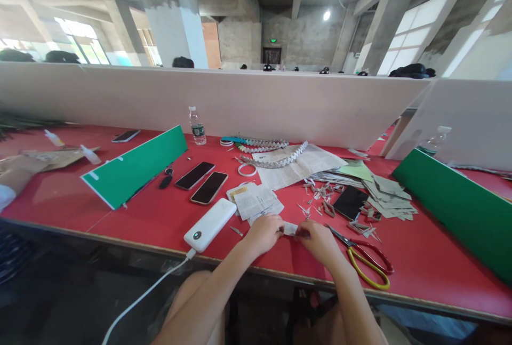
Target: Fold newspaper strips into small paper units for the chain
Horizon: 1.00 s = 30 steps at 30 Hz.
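While daylight fills the concrete hall beyond the pale partition (280, 105), the left hand (264, 234) and right hand (318, 241) pinch a small folded paper strip (290, 228) between closed fingertips near the red table's front edge (420, 294), scissors (366, 259) just beside, power bank (210, 225) left, bare cloth between.

Scissors (366, 259) just beside right hand (320, 241)
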Each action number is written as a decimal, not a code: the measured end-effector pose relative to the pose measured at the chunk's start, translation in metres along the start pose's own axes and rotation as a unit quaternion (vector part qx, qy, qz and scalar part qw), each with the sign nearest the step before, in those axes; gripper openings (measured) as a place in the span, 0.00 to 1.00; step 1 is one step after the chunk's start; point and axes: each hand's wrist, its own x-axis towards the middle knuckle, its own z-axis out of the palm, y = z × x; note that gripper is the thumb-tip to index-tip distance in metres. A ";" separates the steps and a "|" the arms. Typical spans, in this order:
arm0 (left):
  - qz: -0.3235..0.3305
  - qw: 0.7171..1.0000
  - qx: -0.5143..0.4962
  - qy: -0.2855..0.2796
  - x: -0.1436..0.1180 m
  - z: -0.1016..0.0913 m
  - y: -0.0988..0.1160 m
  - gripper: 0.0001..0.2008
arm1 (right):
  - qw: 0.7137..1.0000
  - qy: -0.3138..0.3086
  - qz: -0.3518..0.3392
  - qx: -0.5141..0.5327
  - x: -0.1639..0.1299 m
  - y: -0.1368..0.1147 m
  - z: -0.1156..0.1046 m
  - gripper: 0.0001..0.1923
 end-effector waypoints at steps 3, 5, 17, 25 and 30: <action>-0.007 1.000 0.013 0.012 0.000 0.001 -0.002 0.06 | 1.000 0.002 0.004 0.003 0.000 0.002 0.001 0.05; -0.015 0.999 0.022 0.026 0.000 0.002 -0.005 0.07 | 1.000 0.020 0.006 0.005 0.000 0.003 0.001 0.04; -0.049 0.995 0.050 0.064 0.013 0.014 -0.008 0.07 | 0.995 0.062 0.075 -0.011 0.011 0.001 0.005 0.03; -0.067 0.993 0.056 0.081 0.014 0.018 -0.006 0.06 | 0.995 0.078 0.048 -0.024 0.012 0.003 0.007 0.04; -0.071 0.991 0.058 0.093 0.016 0.020 -0.007 0.06 | 0.995 0.070 0.061 -0.026 0.016 0.007 0.009 0.04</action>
